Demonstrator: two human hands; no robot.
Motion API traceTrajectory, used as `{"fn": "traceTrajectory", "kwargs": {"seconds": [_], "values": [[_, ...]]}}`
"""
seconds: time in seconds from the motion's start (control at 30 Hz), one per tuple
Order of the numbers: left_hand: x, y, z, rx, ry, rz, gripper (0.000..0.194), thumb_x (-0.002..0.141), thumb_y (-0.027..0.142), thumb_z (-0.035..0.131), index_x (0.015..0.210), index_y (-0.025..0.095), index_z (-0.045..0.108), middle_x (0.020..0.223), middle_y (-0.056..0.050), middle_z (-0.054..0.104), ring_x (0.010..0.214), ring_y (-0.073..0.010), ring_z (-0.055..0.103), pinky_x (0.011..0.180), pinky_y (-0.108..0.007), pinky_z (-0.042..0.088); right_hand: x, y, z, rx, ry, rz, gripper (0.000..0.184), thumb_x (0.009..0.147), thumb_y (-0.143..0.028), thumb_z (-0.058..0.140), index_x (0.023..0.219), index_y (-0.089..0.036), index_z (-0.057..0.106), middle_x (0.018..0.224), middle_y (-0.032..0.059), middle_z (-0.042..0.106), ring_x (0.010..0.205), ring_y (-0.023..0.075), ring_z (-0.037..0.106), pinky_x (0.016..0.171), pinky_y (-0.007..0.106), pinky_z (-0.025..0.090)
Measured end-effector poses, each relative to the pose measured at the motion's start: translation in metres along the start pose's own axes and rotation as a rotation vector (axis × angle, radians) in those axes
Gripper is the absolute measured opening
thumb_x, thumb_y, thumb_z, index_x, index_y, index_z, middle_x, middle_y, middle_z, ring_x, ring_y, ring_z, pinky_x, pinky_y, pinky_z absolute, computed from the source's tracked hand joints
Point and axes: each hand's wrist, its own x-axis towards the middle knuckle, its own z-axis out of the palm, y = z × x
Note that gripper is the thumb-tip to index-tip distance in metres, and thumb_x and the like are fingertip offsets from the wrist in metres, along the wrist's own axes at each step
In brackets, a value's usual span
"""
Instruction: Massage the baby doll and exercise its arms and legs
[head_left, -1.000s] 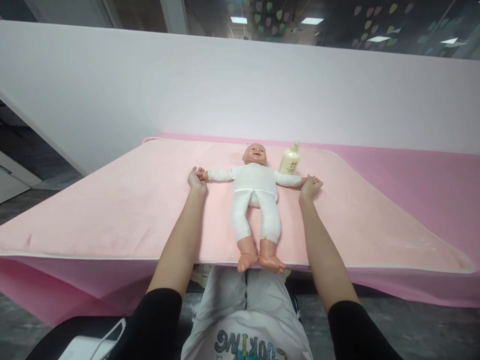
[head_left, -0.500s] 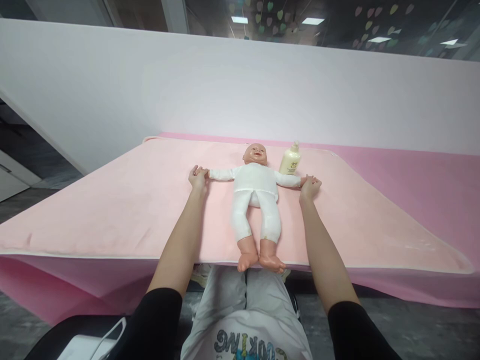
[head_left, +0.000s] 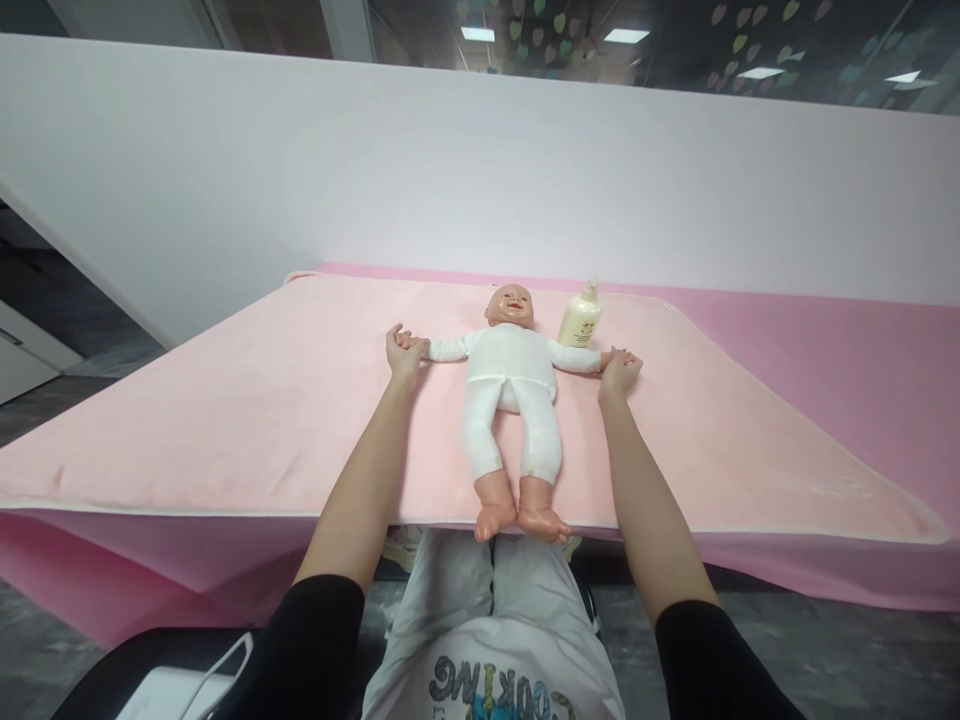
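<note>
On its back lies a baby doll (head_left: 511, 355) with a white cloth body, arms stretched out to both sides and bare plastic feet at the table's front edge. My left hand (head_left: 403, 350) is closed around the doll's hand on the left of the view. On the other side, my right hand (head_left: 620, 372) grips the doll's other hand, its fingers wrapped about it. Just above the doll's arm on the right stands a pale yellow pump bottle (head_left: 580, 318), apart from my right hand.
A light pink blanket (head_left: 187, 410) covers the table over a darker pink cloth (head_left: 847, 370). Behind rises a white partition (head_left: 480, 170). At the lower left, a white object with a cord (head_left: 176, 692) rests on a black surface.
My left hand has shifted slightly right, towards the doll, and now covers more of the doll's hand and wrist. My right hand stays in nearly the same place.
</note>
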Motion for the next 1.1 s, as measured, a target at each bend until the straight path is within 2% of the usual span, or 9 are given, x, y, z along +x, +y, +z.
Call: {"fn": "traceTrajectory", "kwargs": {"seconds": [0.2, 0.37, 0.57, 0.77, 0.97, 1.1], "values": [[0.003, -0.006, -0.003, 0.08, -0.033, 0.032, 0.076, 0.047, 0.007, 0.082, 0.114, 0.025, 0.05, 0.105, -0.001, 0.056, 0.094, -0.0118, 0.06, 0.089, -0.027, 0.048, -0.001, -0.002, -0.001, -0.012, -0.004, 0.017, 0.012, 0.086, -0.031, 0.052, 0.09, -0.024, 0.043, 0.106, 0.0033, 0.067, 0.102, 0.017, 0.067, 0.09, 0.031, 0.054], [0.007, -0.012, -0.004, 0.114, -0.045, 0.041, 0.074, 0.051, 0.007, 0.08, 0.116, 0.026, 0.05, 0.102, -0.001, 0.057, 0.094, -0.0122, 0.061, 0.089, -0.029, 0.048, -0.004, -0.005, -0.002, -0.026, 0.0, 0.017, 0.01, 0.086, -0.029, 0.052, 0.089, -0.024, 0.043, 0.105, 0.0039, 0.067, 0.101, 0.0173, 0.066, 0.09, 0.031, 0.053], [0.011, -0.015, -0.005, 0.121, -0.064, 0.052, 0.071, 0.055, 0.009, 0.076, 0.118, 0.026, 0.049, 0.108, -0.002, 0.056, 0.094, -0.012, 0.06, 0.083, -0.026, 0.049, -0.005, -0.006, -0.002, -0.028, -0.002, 0.016, 0.014, 0.084, -0.03, 0.055, 0.088, -0.024, 0.044, 0.104, 0.0032, 0.067, 0.1, 0.0176, 0.066, 0.091, 0.032, 0.053], [0.011, -0.013, -0.003, 0.117, -0.031, 0.01, 0.07, 0.054, 0.006, 0.072, 0.118, 0.025, 0.048, 0.105, -0.001, 0.056, 0.093, -0.0125, 0.06, 0.082, -0.025, 0.049, -0.004, -0.005, -0.001, -0.013, -0.017, 0.019, 0.013, 0.084, -0.029, 0.054, 0.088, -0.024, 0.044, 0.103, 0.0024, 0.067, 0.099, 0.0164, 0.067, 0.089, 0.03, 0.053], [0.007, -0.005, -0.002, 0.105, 0.084, -0.022, 0.045, 0.065, 0.011, 0.061, 0.108, 0.023, 0.054, 0.09, 0.001, 0.055, 0.088, -0.0124, 0.059, 0.08, -0.023, 0.048, -0.004, -0.005, -0.001, -0.04, -0.008, 0.02, 0.013, 0.083, -0.029, 0.055, 0.087, -0.024, 0.044, 0.101, 0.0026, 0.067, 0.101, 0.017, 0.066, 0.09, 0.03, 0.053], [0.002, 0.001, -0.002, 0.102, 0.097, -0.007, 0.037, 0.069, 0.018, 0.065, 0.104, 0.023, 0.054, 0.088, 0.001, 0.055, 0.087, -0.0121, 0.06, 0.081, -0.024, 0.049, -0.004, -0.005, -0.001, -0.056, -0.011, 0.026, 0.013, 0.084, -0.03, 0.055, 0.089, -0.024, 0.044, 0.104, 0.0028, 0.067, 0.102, 0.0172, 0.066, 0.09, 0.031, 0.053]]}}
